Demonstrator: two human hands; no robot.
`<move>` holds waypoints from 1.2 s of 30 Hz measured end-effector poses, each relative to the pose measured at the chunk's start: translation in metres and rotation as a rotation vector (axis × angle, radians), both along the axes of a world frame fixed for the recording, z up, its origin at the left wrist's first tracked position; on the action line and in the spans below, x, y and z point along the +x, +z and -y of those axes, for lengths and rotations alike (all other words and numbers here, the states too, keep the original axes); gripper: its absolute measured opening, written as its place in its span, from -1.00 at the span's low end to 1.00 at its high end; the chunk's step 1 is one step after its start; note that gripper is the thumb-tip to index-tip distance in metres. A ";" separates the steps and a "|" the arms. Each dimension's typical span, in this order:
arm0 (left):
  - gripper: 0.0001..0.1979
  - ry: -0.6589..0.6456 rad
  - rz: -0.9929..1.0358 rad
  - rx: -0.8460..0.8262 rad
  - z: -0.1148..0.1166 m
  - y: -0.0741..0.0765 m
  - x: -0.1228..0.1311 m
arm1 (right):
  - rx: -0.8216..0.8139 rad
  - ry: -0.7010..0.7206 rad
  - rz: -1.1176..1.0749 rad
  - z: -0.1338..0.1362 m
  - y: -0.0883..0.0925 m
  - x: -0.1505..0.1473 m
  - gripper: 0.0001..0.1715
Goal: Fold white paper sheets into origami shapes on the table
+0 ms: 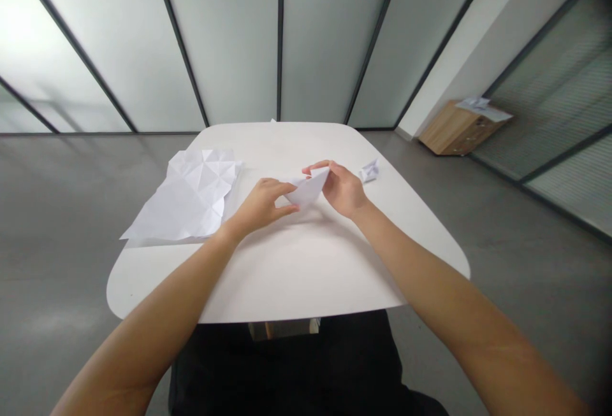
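A small folded white paper (308, 190) is held between my two hands, just above the middle of the table. It has a pointed, roughly triangular shape. My left hand (268, 202) grips its left corner, thumb and fingers on either side of the edge. At the upper right, my right hand (343, 188) pinches the other end with curled fingers, some of them behind the paper. A small folded paper piece (369, 171) lies on the table just beyond my right hand. Left of my left hand is a large creased paper sheet (191, 196), lying partly unfolded.
The white table (306, 282) has rounded corners and stands in front of my lap. A wooden cabinet (454, 128) with papers on top is on the floor at the right. Frosted glass panels (229, 40) with dark frames rise behind the table.
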State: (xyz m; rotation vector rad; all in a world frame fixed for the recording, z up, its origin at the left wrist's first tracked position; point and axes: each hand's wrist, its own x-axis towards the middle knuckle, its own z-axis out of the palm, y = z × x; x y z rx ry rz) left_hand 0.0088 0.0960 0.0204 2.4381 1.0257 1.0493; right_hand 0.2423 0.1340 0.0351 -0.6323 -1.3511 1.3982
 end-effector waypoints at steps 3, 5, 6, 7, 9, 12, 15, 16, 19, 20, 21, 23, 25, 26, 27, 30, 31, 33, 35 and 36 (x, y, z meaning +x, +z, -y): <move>-0.80 0.065 -0.205 0.260 -0.003 -0.003 -0.004 | 0.081 -0.086 0.070 -0.005 -0.003 0.002 -0.37; -0.85 0.090 -0.277 0.344 -0.003 -0.003 -0.006 | 0.172 -0.161 0.190 -0.007 -0.006 0.004 -0.45; -0.87 0.103 -0.304 0.371 -0.003 -0.003 -0.007 | 0.226 -0.193 0.262 -0.008 -0.008 0.005 -0.53; -0.87 0.114 -0.328 0.390 -0.003 -0.003 -0.007 | 0.281 -0.221 0.333 -0.009 -0.009 0.006 -0.62; -0.84 0.128 -0.370 0.413 -0.003 -0.003 -0.007 | 0.395 -0.258 0.471 -0.009 -0.009 0.008 -0.75; -0.83 0.134 -0.419 0.430 -0.002 -0.004 -0.006 | 0.607 -0.259 0.690 -0.006 -0.004 0.009 -0.81; -0.83 0.127 -0.443 0.443 -0.003 -0.006 -0.005 | 0.824 -0.188 1.000 0.001 0.003 0.009 -0.76; -0.83 0.120 -0.446 0.447 -0.003 -0.007 -0.005 | 0.877 -0.179 1.104 0.003 0.004 0.008 -0.76; -0.83 0.083 -0.439 0.451 -0.004 -0.008 -0.003 | 0.971 -0.186 1.338 0.009 0.007 0.005 -0.78; -0.84 0.069 -0.429 0.448 -0.004 -0.008 -0.003 | 0.989 -0.185 1.386 0.010 0.008 0.004 -0.79; -0.85 0.056 -0.415 0.445 -0.004 -0.008 -0.003 | 1.001 -0.182 1.420 0.010 0.008 0.004 -0.80; -0.85 0.037 -0.381 0.433 -0.003 -0.008 -0.003 | 1.012 -0.175 1.462 0.010 0.008 0.003 -0.78; -0.86 0.037 -0.335 0.425 -0.003 -0.008 -0.004 | 1.005 -0.164 1.484 0.008 0.008 0.003 -0.76; -0.85 0.036 -0.310 0.421 -0.003 -0.008 -0.004 | 0.997 -0.160 1.487 0.008 0.008 0.003 -0.75; -0.85 0.031 -0.282 0.414 -0.002 -0.009 -0.004 | 0.990 -0.156 1.486 0.007 0.008 0.003 -0.75; -0.80 0.007 -0.130 0.335 -0.002 -0.012 -0.002 | 0.983 -0.161 1.450 0.007 0.007 0.003 -0.74; -0.79 0.019 -0.034 0.278 -0.002 -0.013 0.000 | 0.980 -0.171 1.430 0.007 0.006 0.003 -0.73; -0.71 0.099 0.218 0.119 -0.004 -0.017 0.006 | 0.968 -0.212 1.383 0.008 0.004 0.003 -0.71; -0.59 0.199 0.439 -0.078 -0.006 -0.022 0.011 | 0.951 -0.278 1.350 0.011 0.003 0.001 -0.72; -0.55 0.228 0.506 -0.179 -0.007 -0.024 0.013 | 0.945 -0.312 1.345 0.012 0.003 0.000 -0.73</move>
